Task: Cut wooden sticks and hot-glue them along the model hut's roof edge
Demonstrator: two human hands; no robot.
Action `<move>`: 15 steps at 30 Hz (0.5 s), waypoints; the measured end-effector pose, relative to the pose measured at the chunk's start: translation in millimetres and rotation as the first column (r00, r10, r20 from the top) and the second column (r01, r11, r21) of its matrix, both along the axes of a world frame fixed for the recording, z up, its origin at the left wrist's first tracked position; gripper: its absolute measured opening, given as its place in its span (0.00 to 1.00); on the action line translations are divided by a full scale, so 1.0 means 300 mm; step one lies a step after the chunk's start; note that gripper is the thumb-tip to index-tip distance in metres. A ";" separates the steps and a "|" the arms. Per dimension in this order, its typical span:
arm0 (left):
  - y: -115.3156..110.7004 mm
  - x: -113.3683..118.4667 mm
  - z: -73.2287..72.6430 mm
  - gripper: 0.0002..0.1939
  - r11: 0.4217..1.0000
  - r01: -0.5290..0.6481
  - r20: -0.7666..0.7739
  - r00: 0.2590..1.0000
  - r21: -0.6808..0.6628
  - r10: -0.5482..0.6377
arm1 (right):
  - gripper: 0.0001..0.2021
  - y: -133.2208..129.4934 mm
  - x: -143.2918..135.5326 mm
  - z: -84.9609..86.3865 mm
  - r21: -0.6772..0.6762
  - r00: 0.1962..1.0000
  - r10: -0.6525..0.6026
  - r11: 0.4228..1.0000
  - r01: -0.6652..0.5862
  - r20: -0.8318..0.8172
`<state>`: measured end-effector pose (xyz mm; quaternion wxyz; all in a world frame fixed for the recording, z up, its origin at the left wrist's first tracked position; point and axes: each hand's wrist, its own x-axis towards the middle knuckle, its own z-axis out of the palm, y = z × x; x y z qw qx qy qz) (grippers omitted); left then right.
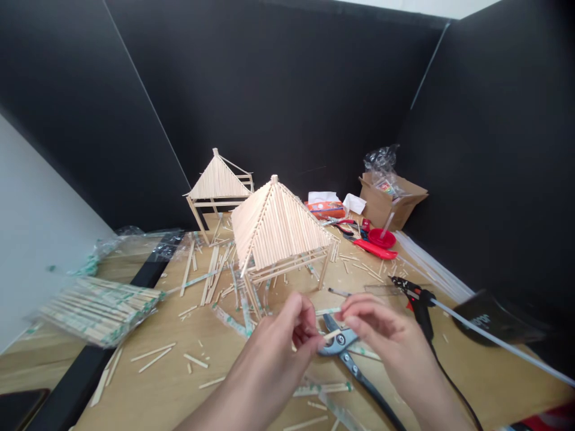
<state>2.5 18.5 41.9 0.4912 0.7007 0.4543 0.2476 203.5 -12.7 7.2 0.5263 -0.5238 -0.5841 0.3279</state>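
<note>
My left hand (287,341) is closed, pinching one end of a short wooden stick (333,335) between thumb and fingertips. The stick's other end points up to the thumb of my right hand (386,335), whose fingers are curled round that end; the exact contact is partly hidden. Directly beneath lie grey-blue cutters (344,342) with a dark handle. Just beyond my hands stands a model hut (287,233) with a pyramid roof of wooden sticks on thin legs. Behind it to the left is a second hut (218,179), its roof covered on the visible front side.
A glue gun (415,299) with its cord lies at right, near clear glue sticks (433,263). Red-handled tools (375,248), a red dish (381,238) and a cardboard box (390,200) sit at the back right. Wrapped chopsticks (101,305) lie at left; loose sticks litter the table.
</note>
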 end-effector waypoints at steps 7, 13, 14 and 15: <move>-0.004 -0.035 -0.002 0.10 0.994 -0.107 0.132 0.986 0.020 0.104 | 0.13 0.038 0.059 -0.022 0.003 0.943 -0.282 0.958 0.286 0.178; -0.012 -0.070 0.002 0.07 0.967 -0.226 0.171 0.964 0.118 0.205 | 0.17 0.021 -0.088 0.052 0.453 0.848 -0.255 0.891 0.020 0.465; -0.011 -0.075 0.011 0.07 0.964 -0.243 0.192 0.957 0.109 0.219 | 0.17 0.026 -0.117 0.069 0.521 0.836 -0.255 0.853 -0.043 0.486; -0.009 -0.080 0.022 0.07 0.961 -0.258 0.208 0.950 0.097 0.234 | 0.18 0.035 -0.144 0.085 0.581 0.831 -0.264 0.810 -0.086 0.491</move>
